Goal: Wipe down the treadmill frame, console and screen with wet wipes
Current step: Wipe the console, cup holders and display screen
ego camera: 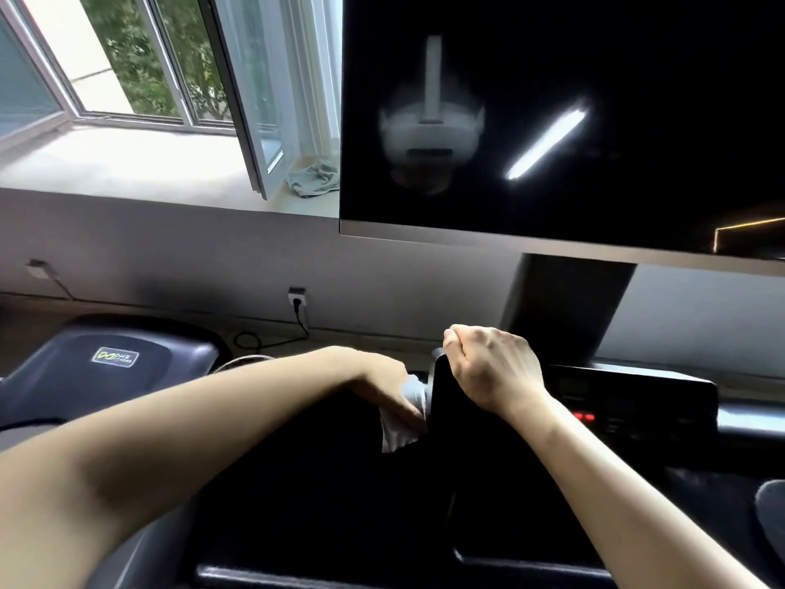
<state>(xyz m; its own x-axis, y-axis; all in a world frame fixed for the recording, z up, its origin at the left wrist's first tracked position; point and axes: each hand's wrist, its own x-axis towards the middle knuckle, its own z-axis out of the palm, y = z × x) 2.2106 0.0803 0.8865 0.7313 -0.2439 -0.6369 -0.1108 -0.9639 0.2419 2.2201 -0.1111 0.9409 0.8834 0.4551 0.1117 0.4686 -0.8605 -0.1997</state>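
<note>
Left hand (382, 386) has its grip clenched on a white wet wipe (399, 431), pressed against the left side of a dark upright panel (441, 401) on the treadmill console (628, 401). Right hand (492, 363) has its grip clenched over the panel's top edge. Big black screen (594, 121) is off above them, reflecting a ceiling light. A crumpled cloth (314, 178) lies on the windowsill (127, 163), well apart.
</note>
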